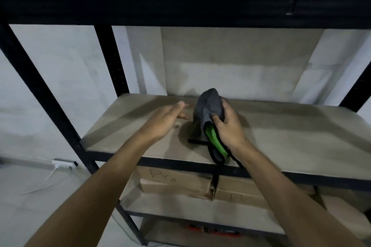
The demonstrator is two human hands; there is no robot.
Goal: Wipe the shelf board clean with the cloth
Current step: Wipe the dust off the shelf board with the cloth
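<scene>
A folded grey cloth (pixel 208 108) with a green inner side and black trim stands on edge on the tan shelf board (pixel 291 138). My right hand (pixel 228 124) grips the cloth from the right, thumb over its near fold. The cloth's lower end hangs past the board's front edge. My left hand (pixel 166 120) hovers just left of the cloth with fingers straight and loose, holding nothing, its fingertips close to the board.
A black metal rack frame (pixel 112 60) surrounds the board, with a thick black beam (pixel 180 4) overhead. Cardboard boxes (pixel 176 184) lie on the lower shelf. A white power strip (pixel 64 163) and cable sit on the floor at the left.
</scene>
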